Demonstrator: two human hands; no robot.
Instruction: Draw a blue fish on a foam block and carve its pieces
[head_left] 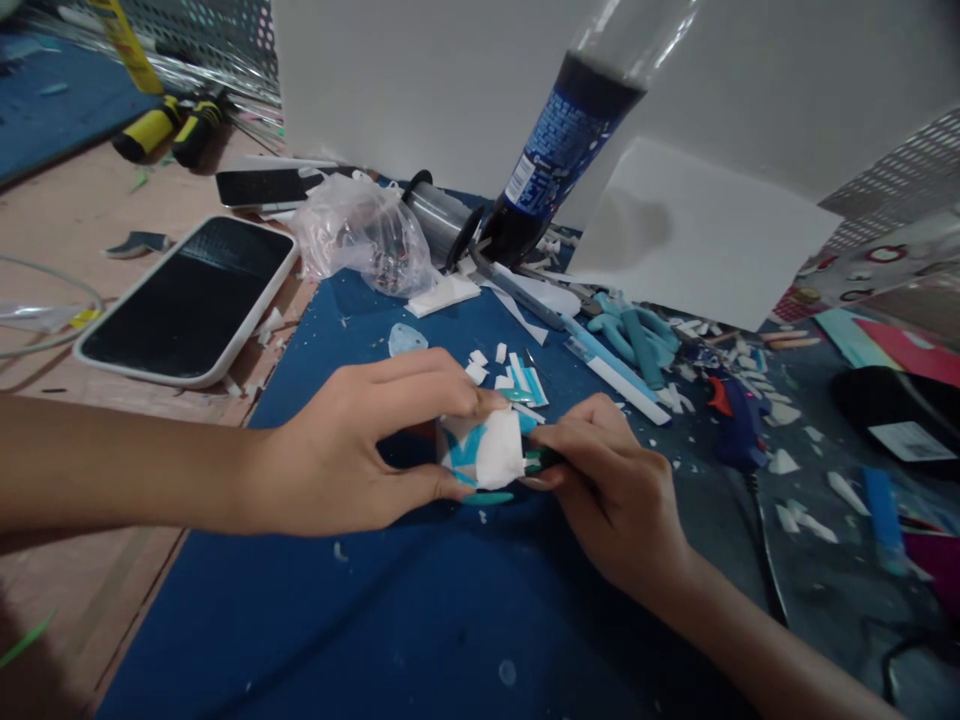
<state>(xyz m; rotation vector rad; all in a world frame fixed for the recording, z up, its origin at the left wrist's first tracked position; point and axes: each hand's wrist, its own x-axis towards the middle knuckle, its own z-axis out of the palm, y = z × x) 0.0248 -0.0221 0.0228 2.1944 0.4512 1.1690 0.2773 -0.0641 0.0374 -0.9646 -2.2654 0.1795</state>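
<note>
My left hand grips a small white-and-blue craft piece between thumb and fingers, just above the blue mat. My right hand is closed at the right edge of this piece, around a slim dark-green thing. Its tip touches or nearly touches the piece; most of it is hidden by the fingers, so its kind does not show. A teal flat bit shows just below the craft piece. Behind the hands lie small white and blue scraps.
Light-blue scissors, a glue gun with a cord, and white scraps lie to the right. Behind stand a tilted bottle of dark drink and a grey spool. A phone lies left, near a clear plastic bag.
</note>
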